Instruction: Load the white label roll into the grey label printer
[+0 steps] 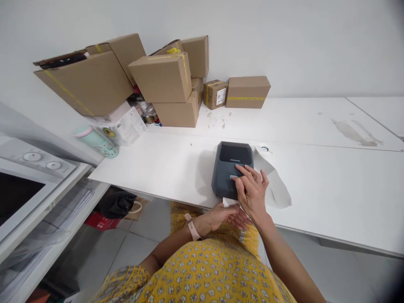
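Dark grey label printer (232, 168) is seen at frame centre, set at the near edge of the white worktop (331, 185). Right hand (252, 191) is laid flat on its top, grip apart, fingertips on the front part. Left hand (222, 216) is held just below the front edge at a white slip (229, 202); whether its grip is clamped cannot be told. White paper strip (274, 181) is spread just right of the printer. Cardboard boxes (164, 78) are stacked upper left.

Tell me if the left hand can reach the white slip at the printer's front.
Likely yes: the left hand sits right beneath the white slip, nothing between them; the right hand rests atop the printer, clear of it.
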`<action>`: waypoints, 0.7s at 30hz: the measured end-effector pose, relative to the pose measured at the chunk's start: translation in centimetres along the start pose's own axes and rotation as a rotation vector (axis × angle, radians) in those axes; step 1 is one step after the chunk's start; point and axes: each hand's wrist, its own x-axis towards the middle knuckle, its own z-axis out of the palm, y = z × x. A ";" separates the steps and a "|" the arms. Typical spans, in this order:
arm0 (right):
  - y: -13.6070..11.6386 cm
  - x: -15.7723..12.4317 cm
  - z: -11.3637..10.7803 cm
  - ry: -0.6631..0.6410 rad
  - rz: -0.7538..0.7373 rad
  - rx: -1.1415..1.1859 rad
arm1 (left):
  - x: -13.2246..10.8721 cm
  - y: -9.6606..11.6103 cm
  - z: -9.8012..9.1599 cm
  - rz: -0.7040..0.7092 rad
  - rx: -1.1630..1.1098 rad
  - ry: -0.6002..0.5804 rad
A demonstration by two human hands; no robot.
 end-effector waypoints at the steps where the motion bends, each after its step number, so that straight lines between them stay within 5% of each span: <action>1: 0.0 -0.1 0.0 -0.002 0.013 0.010 | -0.1 0.0 0.0 0.016 0.011 0.004; 8: 0.4 -3.9 0.4 0.092 0.127 0.260 | -2.5 0.2 -1.8 0.109 0.234 0.110; 13: -0.3 -6.1 0.2 0.145 0.282 0.403 | -4.0 -0.1 -3.9 0.449 0.276 0.669; 15: -0.5 -5.4 -0.1 0.158 0.274 0.427 | -3.9 0.2 -4.2 0.595 0.309 0.787; 21: 0.4 1.2 -1.3 0.164 0.124 0.346 | -0.2 2.6 -4.7 0.636 0.490 0.737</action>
